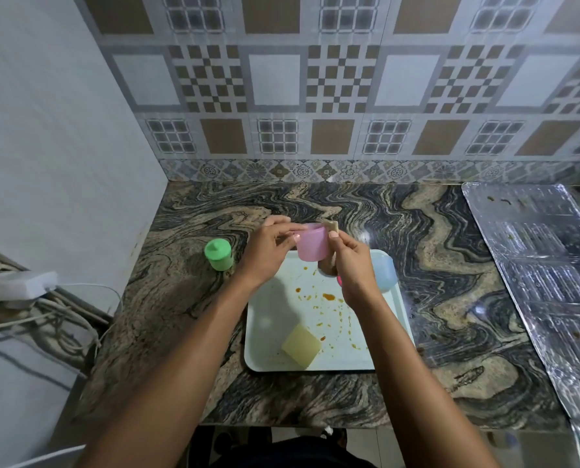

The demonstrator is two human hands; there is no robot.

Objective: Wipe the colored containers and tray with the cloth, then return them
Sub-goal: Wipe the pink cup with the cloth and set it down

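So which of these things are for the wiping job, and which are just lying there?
For the job: pink plastic container, beige cloth, green lidded plastic container, blue plastic container, yellow plastic container, stained pale plastic tray.
Just lying about: crinkled silver foil sheet, white plug block with cables.

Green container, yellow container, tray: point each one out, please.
green container [217,248], head view: on its lid.
yellow container [301,346], head view: middle of its upturned side.
tray [268,319], head view: bare floor near its left edge.
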